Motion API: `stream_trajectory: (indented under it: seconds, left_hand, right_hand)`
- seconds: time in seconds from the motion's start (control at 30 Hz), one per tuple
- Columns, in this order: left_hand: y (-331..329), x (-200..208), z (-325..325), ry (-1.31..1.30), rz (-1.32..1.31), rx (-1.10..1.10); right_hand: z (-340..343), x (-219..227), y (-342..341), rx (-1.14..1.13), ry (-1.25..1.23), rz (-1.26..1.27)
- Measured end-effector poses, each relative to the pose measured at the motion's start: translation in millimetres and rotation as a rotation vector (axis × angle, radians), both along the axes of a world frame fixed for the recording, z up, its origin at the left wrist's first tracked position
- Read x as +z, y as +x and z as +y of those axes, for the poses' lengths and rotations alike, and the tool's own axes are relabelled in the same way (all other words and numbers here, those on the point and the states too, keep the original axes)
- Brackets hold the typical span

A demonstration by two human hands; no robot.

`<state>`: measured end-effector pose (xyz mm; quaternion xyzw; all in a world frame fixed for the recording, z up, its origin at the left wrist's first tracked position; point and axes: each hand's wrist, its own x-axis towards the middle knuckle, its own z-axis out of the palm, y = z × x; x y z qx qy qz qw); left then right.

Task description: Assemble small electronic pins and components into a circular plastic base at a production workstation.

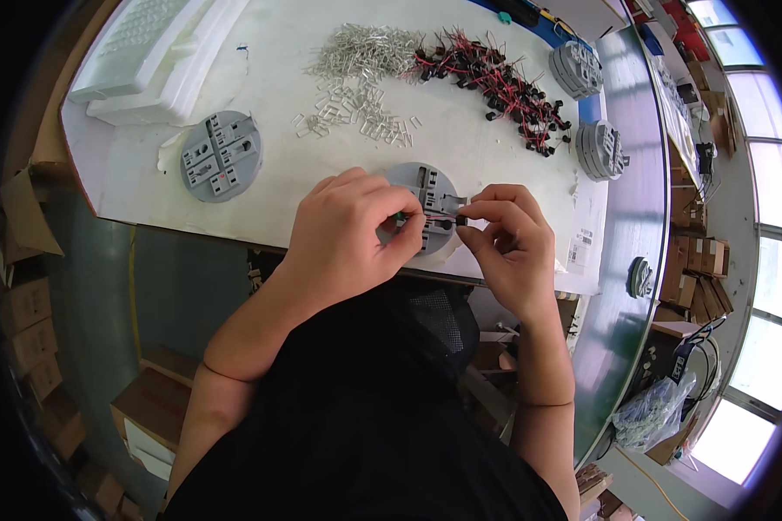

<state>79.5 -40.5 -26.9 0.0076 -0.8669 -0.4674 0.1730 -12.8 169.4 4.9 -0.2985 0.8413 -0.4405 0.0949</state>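
A grey round fixture (439,182) with slots and raised blocks lies at the table's front edge, under both hands. My left hand (343,230) is closed over its left side, thumb and forefinger pinched on thin wires at a small dark greenish end. From the right, my right hand (513,247) pinches a small black component (461,220) between thumb and fingertips. Thin wires run between the two pinches, just above the fixture. The left fingers hide part of the fixture and most of what they hold.
Small clear pieces (365,52) lie heaped at the back, beside black components with red wires (504,82). Another grey round fixture (222,156) sits left, near white foam trays (161,78). Stacked grey discs (575,69) stand at the right. Cardboard boxes (152,404) are below the table.
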Motion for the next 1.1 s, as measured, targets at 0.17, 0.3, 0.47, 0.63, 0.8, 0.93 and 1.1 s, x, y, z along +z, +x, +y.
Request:
stream_trajectory:
  seconds: [0.17,0.3,0.47,0.63,0.8,0.93,1.1]
  left_hand:
    - [-1.4,-10.1,9.3,-0.388,0.103,0.049]
    - [-3.3,-15.5,8.7,-0.522,0.105,0.019]
    - [-9.1,-15.8,9.8,-0.394,0.124,0.094]
    - [-14.4,-32.8,15.6,-0.216,0.106,0.140]
    - [-15.6,-33.1,14.7,-0.151,0.083,0.127]
    - [-15.8,-33.9,13.3,-0.154,0.086,0.125]
    - [-13.4,-31.5,15.4,-0.166,0.017,0.106]
  right_hand:
    - [-0.8,-6.7,3.3,0.047,0.153,0.100]
    - [-5.5,-2.9,1.3,0.110,0.320,0.227]
    - [-9.8,2.5,-1.8,0.172,0.407,0.307]
    - [-11.1,2.9,2.1,0.187,0.404,0.263]
    - [-14.5,-3.5,17.1,0.128,0.483,0.348]
    - [-12.8,0.7,6.2,0.217,0.407,0.350]
    - [-2.2,0.6,-9.5,-0.087,-0.181,-0.249]
